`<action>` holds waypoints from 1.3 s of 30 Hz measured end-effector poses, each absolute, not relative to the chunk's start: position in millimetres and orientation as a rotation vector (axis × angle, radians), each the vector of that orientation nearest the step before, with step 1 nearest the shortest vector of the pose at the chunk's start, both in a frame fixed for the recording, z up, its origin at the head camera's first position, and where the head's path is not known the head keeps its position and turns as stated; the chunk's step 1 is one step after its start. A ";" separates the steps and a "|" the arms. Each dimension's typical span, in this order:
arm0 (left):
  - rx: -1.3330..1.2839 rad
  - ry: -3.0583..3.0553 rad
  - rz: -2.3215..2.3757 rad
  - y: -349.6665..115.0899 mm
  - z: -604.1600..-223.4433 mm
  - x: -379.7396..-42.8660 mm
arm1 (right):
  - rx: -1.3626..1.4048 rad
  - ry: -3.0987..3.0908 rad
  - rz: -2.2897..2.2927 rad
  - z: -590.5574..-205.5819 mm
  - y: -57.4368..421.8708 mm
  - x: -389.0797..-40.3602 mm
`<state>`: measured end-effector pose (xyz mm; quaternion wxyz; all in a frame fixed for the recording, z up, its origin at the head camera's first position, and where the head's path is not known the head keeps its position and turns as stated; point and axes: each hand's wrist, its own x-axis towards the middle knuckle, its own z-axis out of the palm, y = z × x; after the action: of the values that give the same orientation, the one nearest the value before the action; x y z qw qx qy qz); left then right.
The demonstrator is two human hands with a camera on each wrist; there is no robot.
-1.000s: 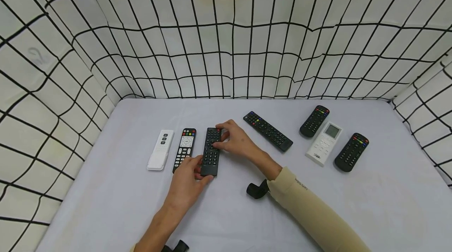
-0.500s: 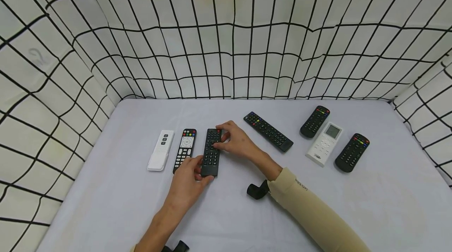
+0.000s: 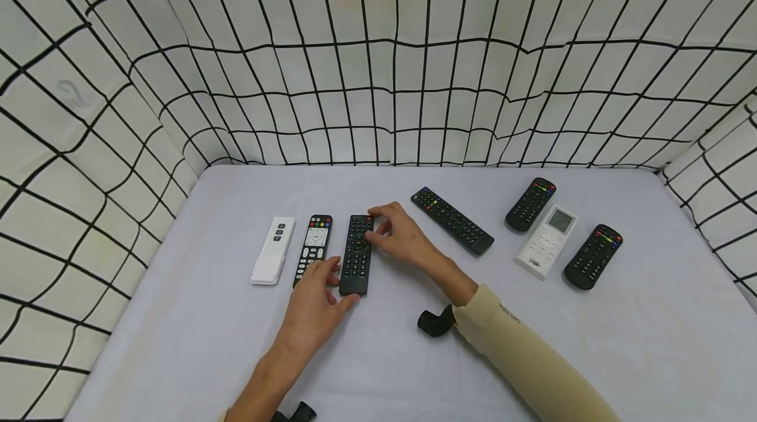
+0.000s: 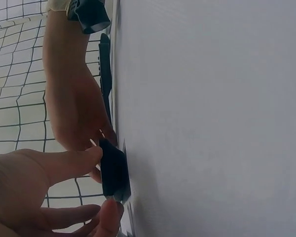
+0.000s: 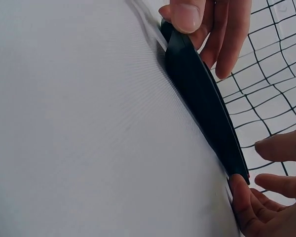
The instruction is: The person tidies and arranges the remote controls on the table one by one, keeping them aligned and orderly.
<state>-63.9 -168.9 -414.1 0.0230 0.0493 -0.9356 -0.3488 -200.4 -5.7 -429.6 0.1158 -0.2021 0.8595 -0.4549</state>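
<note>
A long black remote control (image 3: 355,264) lies upright in the middle of the row in the head view. My left hand (image 3: 312,300) holds its near end, thumb at the bottom edge and fingers along the left side. My right hand (image 3: 403,234) is at its far right corner. In the right wrist view one right fingertip touches the far end of the black remote (image 5: 202,101), while the right thumb (image 5: 278,147) stands apart from it. Left of it lies a black remote with white buttons (image 3: 316,241), partly hidden by my left hand.
A white remote (image 3: 273,251) lies at the far left. A black remote (image 3: 452,220) lies slanted right of centre. Farther right are two rounded black remotes, one behind (image 3: 530,204) and one in front (image 3: 593,256), with a white remote with a screen (image 3: 547,242) between. Black netting (image 3: 395,92) surrounds the white table.
My right thumb has drawn back from the face of the black remote to its right edge. The left fingers have loosened slightly. The whole view shifts a little; the remotes keep their places.
</note>
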 end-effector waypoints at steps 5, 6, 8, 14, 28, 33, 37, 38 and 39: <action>0.152 -2.889 -1.037 -165.0 -414.7 -65.5 | -0.513 2.524 -1.374 -427.6 2.6 -198.2; 0.152 -2.884 -1.033 -164.2 -414.4 -66.1 | -0.506 2.523 -1.382 -426.8 5.2 -197.8; 0.149 -2.871 -1.029 -162.2 -413.6 -67.2 | -0.495 2.519 -1.406 -426.0 11.2 -197.2; 0.129 -2.817 -1.087 -154.5 -412.2 -71.5 | -0.468 2.549 -1.441 -426.5 29.8 -193.9; -0.024 -2.736 -1.209 -129.3 -417.1 -86.0 | -0.468 2.703 -1.453 -422.1 63.8 -186.1; -0.068 -2.746 -1.220 -121.4 -416.5 -91.1 | -0.449 2.750 -1.497 -420.3 73.4 -181.2; -0.096 -2.761 -1.203 -114.8 -417.8 -96.7 | -0.434 2.771 -1.504 -420.0 80.5 -177.7; -0.100 -2.767 -1.203 -113.4 -418.4 -97.5 | -0.430 2.776 -1.502 -420.9 82.0 -176.9; -0.100 -2.773 -1.206 -112.1 -419.0 -98.1 | -0.423 2.781 -1.499 -422.3 83.5 -176.0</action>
<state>-98.1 -112.1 -419.0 0.0582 -0.0330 -0.9150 -0.3978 -176.0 83.5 -422.3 -0.0227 -0.1326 0.8723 -0.4701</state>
